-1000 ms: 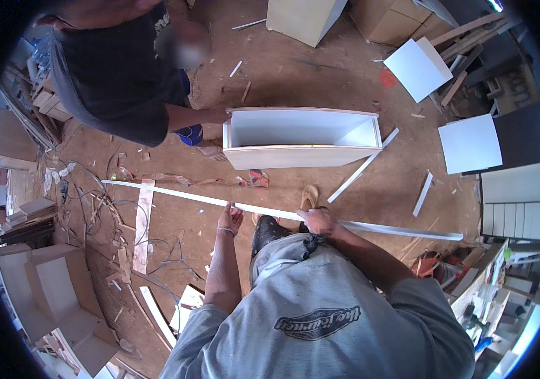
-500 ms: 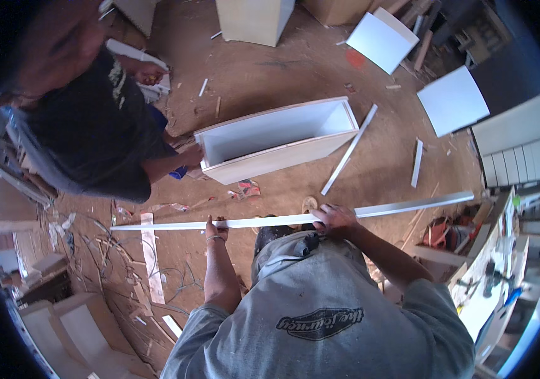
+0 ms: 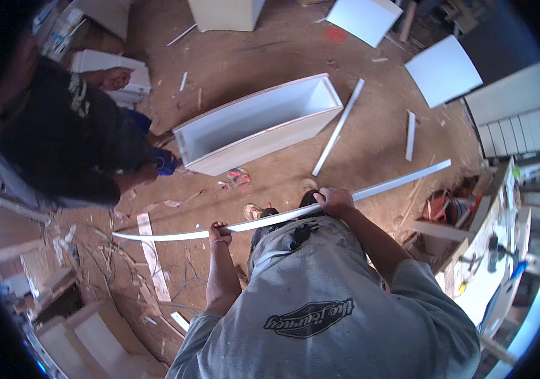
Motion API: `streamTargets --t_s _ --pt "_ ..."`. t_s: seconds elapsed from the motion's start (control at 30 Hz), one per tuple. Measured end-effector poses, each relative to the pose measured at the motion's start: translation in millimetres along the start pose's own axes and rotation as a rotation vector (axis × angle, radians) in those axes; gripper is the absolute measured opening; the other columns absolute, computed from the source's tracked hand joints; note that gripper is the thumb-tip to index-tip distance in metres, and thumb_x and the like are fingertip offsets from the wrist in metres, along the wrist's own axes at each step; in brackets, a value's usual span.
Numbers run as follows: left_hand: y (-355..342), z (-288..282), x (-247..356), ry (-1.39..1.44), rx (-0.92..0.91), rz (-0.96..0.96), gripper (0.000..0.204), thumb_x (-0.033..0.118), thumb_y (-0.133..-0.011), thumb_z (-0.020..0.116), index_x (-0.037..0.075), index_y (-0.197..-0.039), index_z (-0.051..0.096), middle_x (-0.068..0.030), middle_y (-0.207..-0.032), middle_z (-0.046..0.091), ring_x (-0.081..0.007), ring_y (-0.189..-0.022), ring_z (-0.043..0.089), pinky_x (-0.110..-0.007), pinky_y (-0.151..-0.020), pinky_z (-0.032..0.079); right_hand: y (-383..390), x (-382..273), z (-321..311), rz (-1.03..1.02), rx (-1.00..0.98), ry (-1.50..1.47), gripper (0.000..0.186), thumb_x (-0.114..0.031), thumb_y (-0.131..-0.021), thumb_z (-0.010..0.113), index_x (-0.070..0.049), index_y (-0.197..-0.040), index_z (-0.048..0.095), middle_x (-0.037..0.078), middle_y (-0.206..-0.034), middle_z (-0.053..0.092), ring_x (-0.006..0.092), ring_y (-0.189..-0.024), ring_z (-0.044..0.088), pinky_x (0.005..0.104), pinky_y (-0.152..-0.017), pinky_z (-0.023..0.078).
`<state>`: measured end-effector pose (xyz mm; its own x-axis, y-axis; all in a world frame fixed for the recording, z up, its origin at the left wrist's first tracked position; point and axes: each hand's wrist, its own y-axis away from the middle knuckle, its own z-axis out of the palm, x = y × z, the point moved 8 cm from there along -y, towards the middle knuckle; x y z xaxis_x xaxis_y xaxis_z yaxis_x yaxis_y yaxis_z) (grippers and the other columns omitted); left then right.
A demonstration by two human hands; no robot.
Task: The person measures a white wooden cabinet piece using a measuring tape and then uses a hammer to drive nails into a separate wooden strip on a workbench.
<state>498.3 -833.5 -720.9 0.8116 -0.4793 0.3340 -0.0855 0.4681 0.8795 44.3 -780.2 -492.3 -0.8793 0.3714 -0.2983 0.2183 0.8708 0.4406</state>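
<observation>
A long, thin white strip (image 3: 263,221) stretches across in front of my body, its right end higher in the picture than its left. My left hand (image 3: 219,234) is closed around it left of the middle. Farther right, my right hand (image 3: 335,202) grips the same strip with the fingers over its edge. Beyond the strip, an open white-lined box (image 3: 257,139) lies on the floor, touched by neither of my hands. Another person (image 3: 74,139) stands at its left end, with one hand low beside it.
White strips (image 3: 339,126) and white panels (image 3: 443,71) lie on the floor beyond me. A cluttered workbench (image 3: 481,278) runs along the right. Loose cables (image 3: 109,252) and scraps lie at the left, near pale cabinet pieces (image 3: 93,335). A tall pale carcass (image 3: 225,16) stands at the far side.
The strip has tilted, its right end rising in the picture, with both my hands still on it. The other person has shifted left, and that person's lower hand has come away from the box.
</observation>
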Motion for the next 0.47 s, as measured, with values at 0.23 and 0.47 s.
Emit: streamTargets --t_s 0.23,0.47 --pt "22.8 14.3 -23.3 0.137 0.094 0.041 0.023 0.009 -0.095 0.043 0.01 -0.072 0.045 -0.0059 -0.064 0.049 -0.0209 -0.06 0.05 -0.035 -0.061 0.049 -55.9 32.5 -3.8 -0.142 -0.249 0.078 0.05 -0.05 -0.094 0.048 -0.006 -0.1 0.073 0.025 -0.095 0.07 0.0429 -0.094 0.066 0.0518 -0.088 0.05" --pt "59.7 47.6 -114.7 0.237 0.173 0.137 0.017 0.013 -0.099 0.043 0.011 -0.082 0.045 -0.0044 -0.067 0.047 -0.0179 -0.06 0.047 -0.034 -0.062 0.048 -81.1 100.3 -59.3 -0.341 -0.443 0.184 0.076 -0.068 -0.094 0.036 -0.002 -0.096 0.075 0.029 -0.097 0.069 0.045 -0.101 0.066 0.0499 -0.095 0.048"
